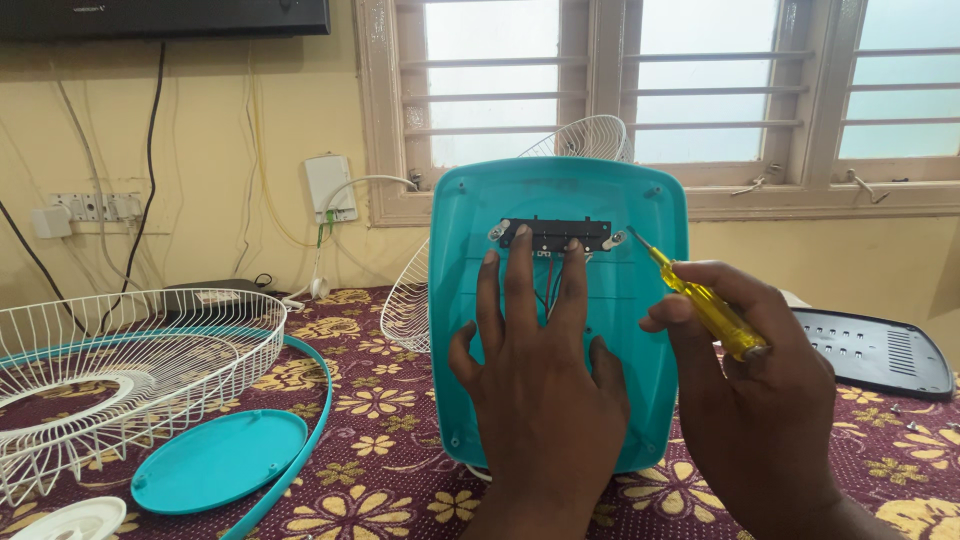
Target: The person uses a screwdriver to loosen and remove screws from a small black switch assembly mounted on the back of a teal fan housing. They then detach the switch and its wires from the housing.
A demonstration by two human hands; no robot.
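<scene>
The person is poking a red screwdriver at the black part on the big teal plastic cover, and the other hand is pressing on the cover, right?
Almost. The screwdriver is yellow, not red, as the head view shows. The rest holds: the right hand points its tip at the black part on the teal cover, and the left hand presses flat on that cover.

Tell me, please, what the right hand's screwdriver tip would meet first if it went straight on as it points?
Probably the metal tab at the black switch block's right end; the screwdriver in the right hand aims there.
</scene>
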